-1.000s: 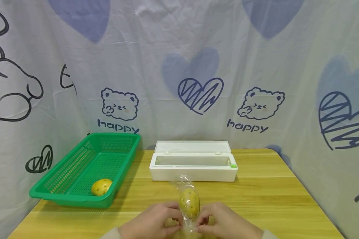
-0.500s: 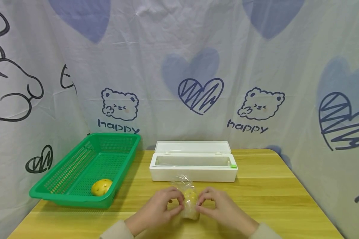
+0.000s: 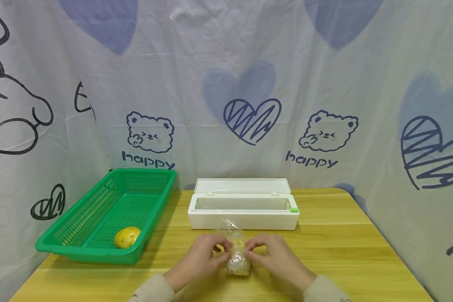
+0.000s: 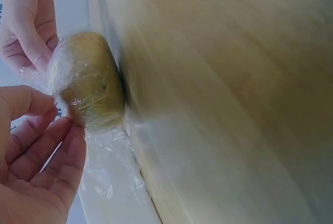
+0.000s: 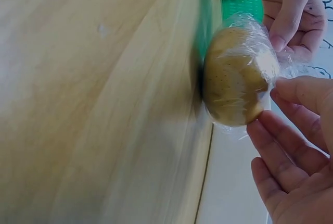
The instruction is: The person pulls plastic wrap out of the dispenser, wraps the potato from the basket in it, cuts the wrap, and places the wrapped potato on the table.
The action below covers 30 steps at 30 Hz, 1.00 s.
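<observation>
Pinching clear film point(image 5: 258, 60) over potato point(image 5: 225, 86) | left hand point(image 3: 204, 256), right hand point(image 3: 273, 256) | both half-curled

Dark-flecked yellow potato point(image 5: 229, 83), green basket point(image 3: 87, 251)

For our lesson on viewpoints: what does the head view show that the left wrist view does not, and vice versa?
Only the head view: the green basket and the potato inside it.
Only the left wrist view: a dark spot on the wrapped potato, and the palm side of the left hand.
Both: the wrapped potato, clear film, table, the left hand and right hand.
</observation>
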Each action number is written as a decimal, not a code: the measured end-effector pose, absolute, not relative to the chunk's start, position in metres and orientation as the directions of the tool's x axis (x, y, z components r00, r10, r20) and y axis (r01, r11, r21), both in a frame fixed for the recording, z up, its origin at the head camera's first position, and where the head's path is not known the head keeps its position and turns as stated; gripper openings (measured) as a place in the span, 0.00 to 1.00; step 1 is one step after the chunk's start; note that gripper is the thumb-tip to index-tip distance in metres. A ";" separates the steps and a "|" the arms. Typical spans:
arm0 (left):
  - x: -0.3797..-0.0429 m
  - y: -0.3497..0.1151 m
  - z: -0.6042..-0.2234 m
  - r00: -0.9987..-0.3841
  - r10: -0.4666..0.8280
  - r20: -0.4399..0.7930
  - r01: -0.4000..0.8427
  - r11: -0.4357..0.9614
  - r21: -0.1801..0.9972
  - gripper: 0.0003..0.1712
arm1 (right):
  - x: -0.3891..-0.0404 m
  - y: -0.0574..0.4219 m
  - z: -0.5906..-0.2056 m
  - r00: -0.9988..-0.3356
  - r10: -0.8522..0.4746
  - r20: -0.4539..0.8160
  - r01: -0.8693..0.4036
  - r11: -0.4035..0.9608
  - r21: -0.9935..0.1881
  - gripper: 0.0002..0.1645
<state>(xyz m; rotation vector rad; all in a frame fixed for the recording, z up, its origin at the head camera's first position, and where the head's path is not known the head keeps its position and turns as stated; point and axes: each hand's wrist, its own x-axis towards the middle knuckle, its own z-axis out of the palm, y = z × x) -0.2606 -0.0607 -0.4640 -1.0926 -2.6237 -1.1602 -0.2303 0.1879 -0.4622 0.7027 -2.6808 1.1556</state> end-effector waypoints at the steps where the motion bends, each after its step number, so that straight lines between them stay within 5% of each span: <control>1: -0.261 -0.060 -0.464 -0.744 0.576 0.338 0.637 0.459 0.620 0.09 | -0.231 0.187 -0.463 -0.879 -0.361 0.311 -0.474 0.596 -0.648 0.03; 8: -0.265 -0.060 -0.466 -0.756 0.548 0.357 0.629 0.457 0.629 0.07 | -0.235 0.181 -0.465 -0.884 -0.330 0.331 -0.467 0.602 -0.648 0.04; 16: -0.263 -0.059 -0.468 -0.759 0.549 0.351 0.617 0.431 0.659 0.14 | -0.233 0.175 -0.467 -0.861 -0.355 0.365 -0.509 0.603 -0.614 0.14; 22: -0.262 -0.058 -0.468 -0.730 0.569 0.378 0.654 0.422 0.627 0.16 | -0.231 0.177 -0.469 -0.820 -0.401 0.407 -0.572 0.583 -0.578 0.11; 30: -0.263 -0.064 -0.468 -0.671 0.628 0.394 0.700 0.360 0.617 0.17 | -0.234 0.184 -0.468 -0.852 -0.392 0.348 -0.524 0.610 -0.594 0.06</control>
